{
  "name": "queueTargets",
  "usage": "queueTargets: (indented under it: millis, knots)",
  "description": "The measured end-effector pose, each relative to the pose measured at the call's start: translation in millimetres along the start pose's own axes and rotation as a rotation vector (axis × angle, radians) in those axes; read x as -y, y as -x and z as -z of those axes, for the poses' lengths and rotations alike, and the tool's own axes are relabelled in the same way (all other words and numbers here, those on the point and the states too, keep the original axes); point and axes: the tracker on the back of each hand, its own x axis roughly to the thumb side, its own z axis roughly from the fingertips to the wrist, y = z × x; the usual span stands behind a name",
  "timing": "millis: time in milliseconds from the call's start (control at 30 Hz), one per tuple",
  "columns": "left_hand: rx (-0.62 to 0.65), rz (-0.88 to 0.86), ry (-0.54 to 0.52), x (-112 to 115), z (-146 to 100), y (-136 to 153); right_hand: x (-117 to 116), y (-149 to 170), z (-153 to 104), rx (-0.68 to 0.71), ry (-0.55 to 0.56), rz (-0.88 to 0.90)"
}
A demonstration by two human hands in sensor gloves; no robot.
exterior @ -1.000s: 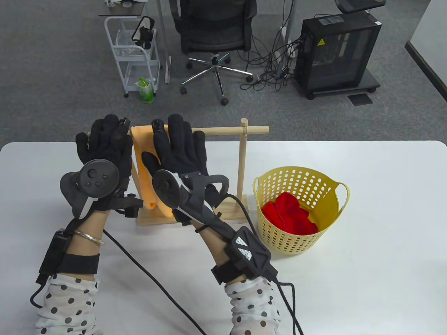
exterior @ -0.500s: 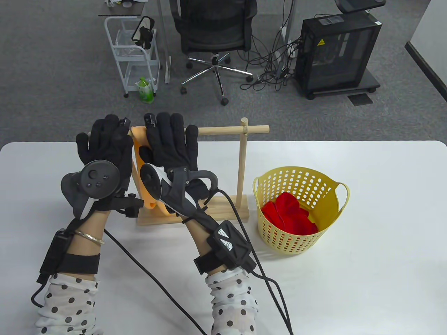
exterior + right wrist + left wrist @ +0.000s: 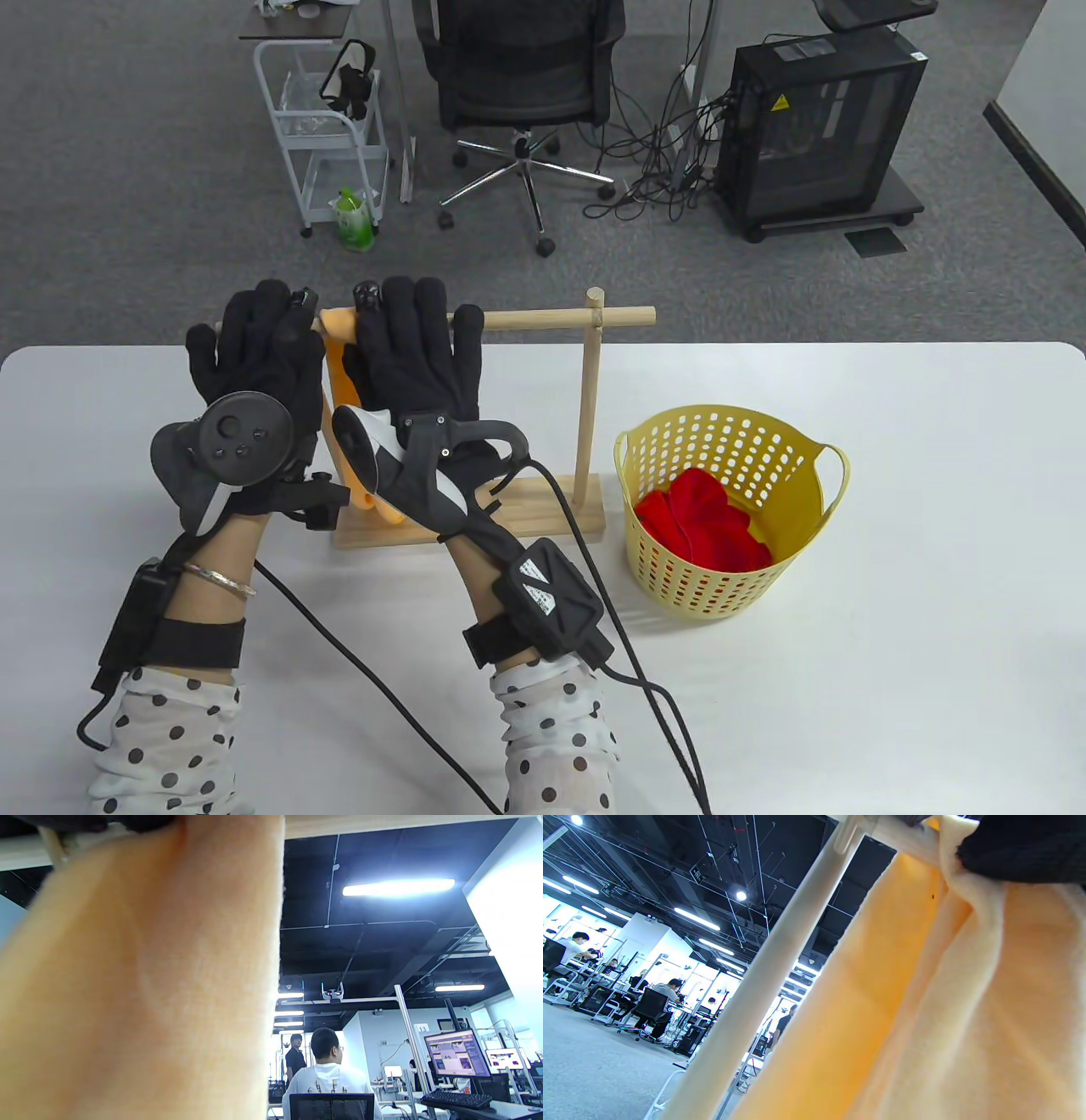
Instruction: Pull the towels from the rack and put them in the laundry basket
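An orange towel (image 3: 338, 384) hangs over the left part of the wooden rack's rod (image 3: 543, 318), gathered into a narrow bunch. My right hand (image 3: 413, 344) lies over the rod on top of it, thumb on the front fold, and grips the cloth. In the left wrist view the orange towel (image 3: 925, 1005) puckers under a black glove at the top. My left hand (image 3: 254, 348) rests with spread fingers on the rod's left end, beside the towel. A red towel (image 3: 700, 522) lies in the yellow laundry basket (image 3: 721, 586) to the right of the rack.
The rack's wooden base (image 3: 551, 509) stands on the white table (image 3: 891, 509), its right post (image 3: 587, 390) close to the basket. Glove cables (image 3: 611, 611) trail over the table's front. Beyond the far edge are an office chair (image 3: 517, 76), a white cart (image 3: 327, 127) and a computer case (image 3: 819, 127).
My right hand has slid left along the rod and turned, pushing the orange towel into a narrower bunch against the left end. The left hand has stayed in place.
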Motion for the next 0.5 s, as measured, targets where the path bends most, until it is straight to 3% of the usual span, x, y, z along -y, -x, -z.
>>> queueTargets:
  millis: [367,500]
  knots:
    - [-0.004,-0.002,0.005,0,0,0,3,-2,2,-0.04,0.02,0.041]
    - [-0.011,0.004,0.014,0,1,0,10,1,7,-0.076,-0.026,0.129]
